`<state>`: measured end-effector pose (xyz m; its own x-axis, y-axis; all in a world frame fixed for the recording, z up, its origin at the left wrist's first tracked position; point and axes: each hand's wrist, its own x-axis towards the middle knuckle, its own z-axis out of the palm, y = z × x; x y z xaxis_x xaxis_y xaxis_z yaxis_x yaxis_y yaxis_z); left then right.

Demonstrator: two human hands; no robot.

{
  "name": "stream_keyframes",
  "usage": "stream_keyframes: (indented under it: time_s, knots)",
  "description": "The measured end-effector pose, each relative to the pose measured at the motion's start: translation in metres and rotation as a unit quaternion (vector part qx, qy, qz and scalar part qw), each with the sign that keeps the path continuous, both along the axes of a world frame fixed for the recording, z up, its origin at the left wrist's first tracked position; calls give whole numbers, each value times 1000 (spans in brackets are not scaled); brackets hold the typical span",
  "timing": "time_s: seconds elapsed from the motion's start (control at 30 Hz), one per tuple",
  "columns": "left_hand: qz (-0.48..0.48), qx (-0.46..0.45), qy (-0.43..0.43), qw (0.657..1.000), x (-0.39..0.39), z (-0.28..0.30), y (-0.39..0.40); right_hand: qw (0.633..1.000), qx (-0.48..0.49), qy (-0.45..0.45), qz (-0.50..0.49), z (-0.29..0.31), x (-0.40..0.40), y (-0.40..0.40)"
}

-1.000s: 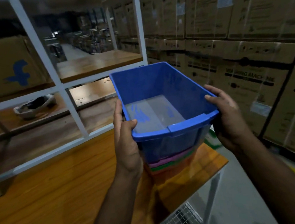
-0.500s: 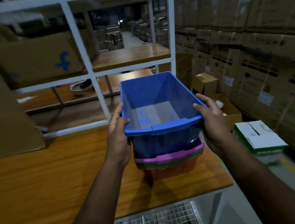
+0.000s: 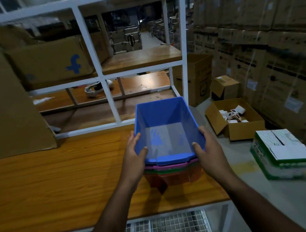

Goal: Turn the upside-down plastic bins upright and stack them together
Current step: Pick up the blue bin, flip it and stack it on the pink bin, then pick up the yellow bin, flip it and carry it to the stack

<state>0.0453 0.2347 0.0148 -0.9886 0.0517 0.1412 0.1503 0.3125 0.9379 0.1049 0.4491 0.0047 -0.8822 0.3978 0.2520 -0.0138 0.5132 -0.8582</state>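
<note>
Bins sit nested near the right front corner of the wooden table point(image 3: 61, 179), and that pile is the thing to steer by. On top is the blue bin point(image 3: 166, 131), upright, mouth open to the ceiling, its long axis running away from the person toward the white shelf frame point(image 3: 107, 94) behind the pile. Under its rim show the lips of a pink bin point(image 3: 171, 165), a green bin point(image 3: 153, 172) and an orange-red bin point(image 3: 174, 177), one inside the next.

The left hand point(image 3: 134, 154) holds the blue bin's left rim near the front corner, thumb hooked over the edge into the bin, fingers closed against the outer wall. The right hand point(image 3: 207, 150) does the same on the right rim, clamped on the plastic. Both are equally near; the bin lies squarely between them, just ahead of the wrists.

The blue bin looks nearly seated, its rim just above the pink one, so I judge that what remains is a straight press down and then letting go.

Nothing lies in the blue bin; its floor shows only pale smudges. Right of the pile, on the floor, an open cardboard box point(image 3: 238, 127) holds small white packets, and nearer the person a green-and-white carton point(image 3: 281, 152) is shut.
</note>
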Motion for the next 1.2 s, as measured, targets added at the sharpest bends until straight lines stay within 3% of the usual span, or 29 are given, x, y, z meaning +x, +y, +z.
stream_keyframes:
  time_s: [0.1, 0.33, 0.77, 0.97, 1.2]
  knots:
    - [-2, -132, 39, 991, 6, -11, 0, 991, 130, 17, 10, -4, 0, -4]
    - [-16, -165, 44, 985, 9, -16, -6, 981, 192, 1, 28, -2, 2, -8]
    - [-20, -198, 115, 973, 71, 11, -77, 964, 124, 111, 207, 19, 16, -108]
    - [77, -189, 106, 973, 103, 5, -158, 936, 136, 105, 309, 14, 20, -196]
    - [210, -198, 129, 949, 136, -8, -285, 898, 192, 85, 386, 6, 26, -326]
